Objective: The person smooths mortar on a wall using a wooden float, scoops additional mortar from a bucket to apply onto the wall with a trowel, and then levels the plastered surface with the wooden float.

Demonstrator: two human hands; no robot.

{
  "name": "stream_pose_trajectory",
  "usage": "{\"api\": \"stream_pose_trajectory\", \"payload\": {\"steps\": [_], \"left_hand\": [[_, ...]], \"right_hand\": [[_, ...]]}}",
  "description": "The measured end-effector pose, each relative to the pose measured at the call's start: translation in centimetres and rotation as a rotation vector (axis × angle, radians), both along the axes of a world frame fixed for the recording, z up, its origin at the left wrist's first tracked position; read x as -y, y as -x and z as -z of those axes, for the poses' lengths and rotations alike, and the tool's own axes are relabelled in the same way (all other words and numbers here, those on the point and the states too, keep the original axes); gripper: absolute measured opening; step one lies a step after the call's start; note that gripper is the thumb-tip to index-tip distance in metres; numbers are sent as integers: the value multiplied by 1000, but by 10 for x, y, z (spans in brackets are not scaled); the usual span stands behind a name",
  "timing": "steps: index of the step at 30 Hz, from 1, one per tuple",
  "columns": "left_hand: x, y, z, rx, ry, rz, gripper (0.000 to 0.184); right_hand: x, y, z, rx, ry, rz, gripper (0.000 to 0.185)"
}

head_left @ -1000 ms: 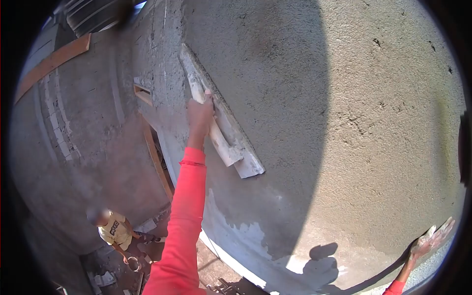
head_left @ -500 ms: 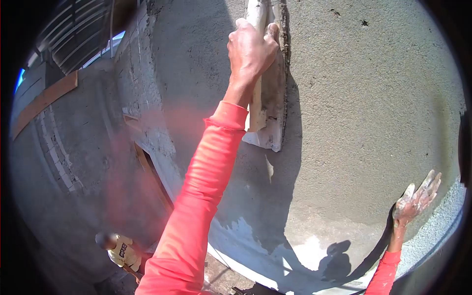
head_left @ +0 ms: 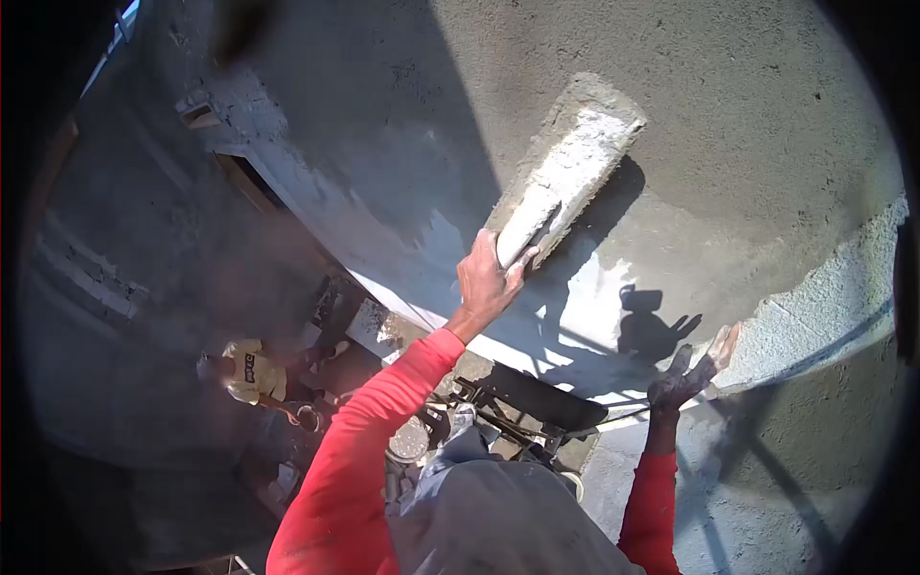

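Observation:
My left hand point(head_left: 489, 278) grips the handle of a long plastering float point(head_left: 575, 168), which slants up and to the right over the wall point(head_left: 738, 105). White and grey plaster cakes the float, and its shadow falls on the wall beneath its right side. At the lower right, my right hand point(head_left: 692, 374) is near the wall's lower part, fingers spread and smeared with plaster, holding nothing. Grey plaster covers the upper wall; a paler, rough strip point(head_left: 815, 316) runs beside my right hand.
Below at the left, a co-worker in a yellow shirt point(head_left: 254, 372) holds a small container point(head_left: 308, 417). A bucket point(head_left: 409, 439) and scaffold bars point(head_left: 508, 422) are down near my legs. A wood-framed opening point(head_left: 251, 182) is at the left.
The float has come down the wall and tilted to the right in my left hand. The view has tipped downward, showing my body, the bucket and the bars. My right hand appears further left.

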State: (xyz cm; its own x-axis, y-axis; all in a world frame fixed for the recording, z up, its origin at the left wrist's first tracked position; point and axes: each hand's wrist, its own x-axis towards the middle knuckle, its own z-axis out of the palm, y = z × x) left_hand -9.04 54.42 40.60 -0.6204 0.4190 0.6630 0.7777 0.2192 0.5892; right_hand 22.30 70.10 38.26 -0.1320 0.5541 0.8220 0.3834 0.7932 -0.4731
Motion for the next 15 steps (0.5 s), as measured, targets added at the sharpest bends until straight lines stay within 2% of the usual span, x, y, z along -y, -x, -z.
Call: {"api": "stream_pose_trajectory", "payload": {"steps": [2,3,4,6,7,8,9,10,11,12,14,15], "left_hand": [[57,-7,74,200,-60,-139,44],[88,0,112,182,-102,-129,47],[112,0,119,346,218,-471,51],[174,18,160,393,187,-548,55],[205,24,168,499,356,-695,58],[253,39,199,397,470,-766,63],[298,46,216,446,572,-808,66],[321,36,204,574,616,-838,66],[373,35,222,553,671,-786,64],[421,30,240,530,722,-733,63],[455,4,229,699,875,-791,58],[461,-17,218,759,893,-808,56]], "right_hand": [[45,-68,108,324,220,59,70],[73,-115,167,489,361,95,70],[107,-160,219,595,576,155,66],[181,-291,323,824,931,276,59],[219,-363,357,934,1072,323,57],[253,-415,355,1046,1202,364,50],[274,-453,350,1145,1324,399,44],[281,-486,342,1280,1460,343,37],[285,-518,335,1410,1597,284,32],[291,-558,342,1279,1675,380,28],[300,-618,377,997,1799,565,24],[283,-608,374,862,1894,643,24]]}}
